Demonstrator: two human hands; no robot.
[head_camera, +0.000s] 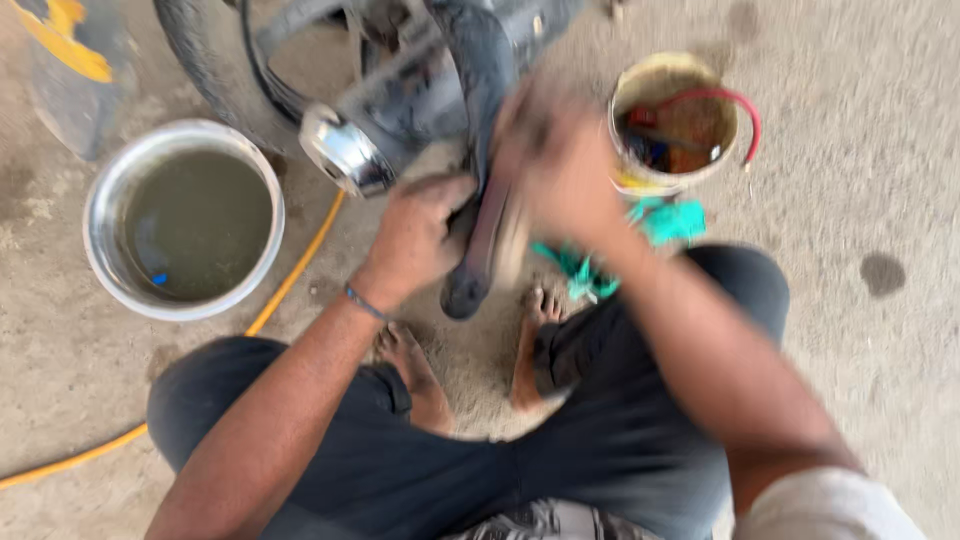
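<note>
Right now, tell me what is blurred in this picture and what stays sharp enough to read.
Head view: the right hand is smeared by motion blur; the left hand and black tube are soft; the steel basin reads clearest; soft daylight, no harsh shadows.

Two hands (415, 240), one metal basin (105, 200), one small bucket (640, 180), one yellow hose (290, 275), one tyre (205, 60).

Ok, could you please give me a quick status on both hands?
Left hand gripping the black rubber tube. Right hand on it too, blurred. Water basin left, small bucket right, yellow hose alongside.
</note>
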